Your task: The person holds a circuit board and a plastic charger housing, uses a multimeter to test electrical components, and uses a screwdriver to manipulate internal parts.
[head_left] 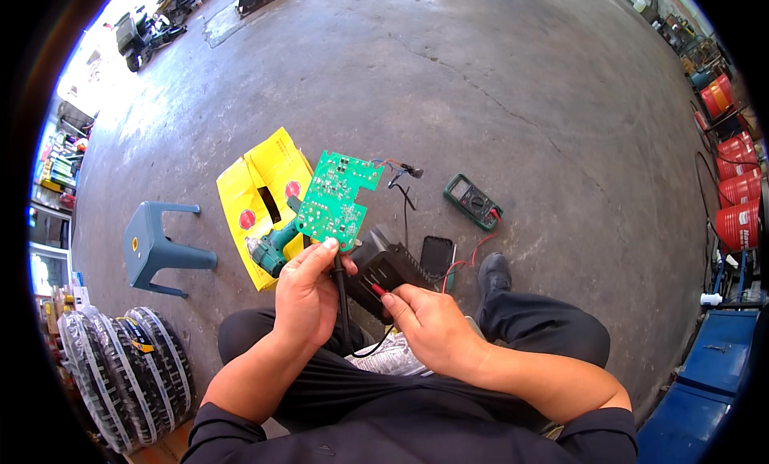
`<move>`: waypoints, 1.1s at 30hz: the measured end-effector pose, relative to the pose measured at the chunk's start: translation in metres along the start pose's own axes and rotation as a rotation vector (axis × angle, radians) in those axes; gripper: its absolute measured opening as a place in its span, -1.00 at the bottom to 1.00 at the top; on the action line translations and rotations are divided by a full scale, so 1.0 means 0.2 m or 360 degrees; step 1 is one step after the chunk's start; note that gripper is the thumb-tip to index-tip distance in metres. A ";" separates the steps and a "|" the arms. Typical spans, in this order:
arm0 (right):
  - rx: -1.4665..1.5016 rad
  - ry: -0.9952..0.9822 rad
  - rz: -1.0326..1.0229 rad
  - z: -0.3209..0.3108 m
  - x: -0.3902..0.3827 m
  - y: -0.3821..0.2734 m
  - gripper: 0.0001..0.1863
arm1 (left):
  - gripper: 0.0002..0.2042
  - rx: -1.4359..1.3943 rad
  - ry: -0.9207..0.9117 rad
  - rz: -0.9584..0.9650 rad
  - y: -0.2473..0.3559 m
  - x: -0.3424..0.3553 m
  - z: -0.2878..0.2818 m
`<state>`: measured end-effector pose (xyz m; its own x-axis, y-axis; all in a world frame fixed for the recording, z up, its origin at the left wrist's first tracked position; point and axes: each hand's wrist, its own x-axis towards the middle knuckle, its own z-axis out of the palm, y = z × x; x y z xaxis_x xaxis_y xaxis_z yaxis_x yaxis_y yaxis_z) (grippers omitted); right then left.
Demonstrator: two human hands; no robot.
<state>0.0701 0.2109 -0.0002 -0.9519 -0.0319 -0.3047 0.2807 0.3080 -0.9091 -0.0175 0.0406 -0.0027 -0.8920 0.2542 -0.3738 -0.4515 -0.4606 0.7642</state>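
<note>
My left hand point(308, 292) pinches the lower edge of a green circuit board point(332, 196), thumb on top, its soldered face towards me. Thin wires and a dark connector point(411, 170) hang off the board's right side. A thick black cable point(342, 304) runs down beside my left fingers. My right hand point(432, 324) is closed on a red test probe point(379, 290), its tip pointing up left, apart from the board. Behind the probe is a black plastic housing point(388, 264). On the floor ahead lies a green-and-black multimeter point(473, 201) with a red lead point(460, 264).
A green cordless drill point(276, 246) lies on a yellow bag point(260, 172). Right of the housing is a black plastic cover point(438, 254). A blue stool point(156, 244) and wrapped tyres point(128, 376) are left; red drums point(737, 192) and blue cabinets point(717, 368) line the right.
</note>
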 end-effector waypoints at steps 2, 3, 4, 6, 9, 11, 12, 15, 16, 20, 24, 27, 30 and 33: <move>-0.0027 0.0012 -0.0016 0.00 0.00 0.00 -0.63 | -0.84 0.0004 0.0005 0.0001 0.00 0.00 0.00; -0.0040 0.0018 -0.0025 0.00 0.00 0.00 -0.63 | -0.84 0.0007 0.0003 0.0007 0.00 0.00 0.00; -0.0039 0.0020 -0.0029 0.00 0.00 0.00 -0.63 | -0.84 0.0009 0.0001 0.0011 0.00 0.00 0.00; -0.0036 0.0024 -0.0039 0.00 0.00 0.01 -0.63 | -0.84 0.0020 0.0002 0.0009 0.00 -0.01 0.00; -0.0022 0.0046 -0.0054 0.01 0.00 0.01 -0.63 | -0.84 0.0020 0.0010 -0.0011 0.01 -0.01 -0.01; -0.0028 0.0036 -0.0012 0.01 -0.01 0.00 -0.63 | -0.84 -0.0018 -0.0003 -0.0019 -0.01 0.00 -0.03; -0.0031 0.0031 0.0009 0.01 -0.01 0.00 -0.63 | -0.84 -0.0028 0.0004 -0.0044 0.00 0.00 -0.02; -0.0013 0.0002 0.0019 0.01 0.00 0.01 -0.63 | -0.84 -0.0005 -0.0022 -0.0044 0.00 0.00 -0.03; -0.0010 0.0008 0.0007 0.01 -0.01 0.01 -0.63 | -0.84 0.0003 -0.0012 -0.0036 0.00 0.00 -0.03; -0.0002 0.0027 -0.0016 0.02 -0.01 0.01 -0.63 | -0.84 0.0007 0.0017 -0.0028 0.00 0.00 -0.01; -0.0024 0.0022 -0.0042 0.02 -0.01 0.01 -0.64 | -0.83 0.0016 0.0003 -0.0056 0.00 0.00 -0.03; 0.0039 0.0015 0.0024 0.02 -0.01 0.01 -0.64 | -0.83 0.0024 0.0000 -0.0055 0.00 0.00 -0.01; 0.0007 -0.0026 0.0061 0.01 -0.01 -0.01 -0.64 | -0.83 0.0036 0.0005 -0.0043 0.01 -0.01 -0.01; 0.0019 0.0005 0.0008 0.02 -0.01 0.00 -0.63 | -0.83 0.0023 0.0001 -0.0039 0.00 -0.01 -0.01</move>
<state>0.0730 0.2076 -0.0013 -0.9509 -0.0277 -0.3083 0.2867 0.2970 -0.9108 -0.0165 0.0373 -0.0028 -0.8806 0.2646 -0.3930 -0.4729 -0.4416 0.7624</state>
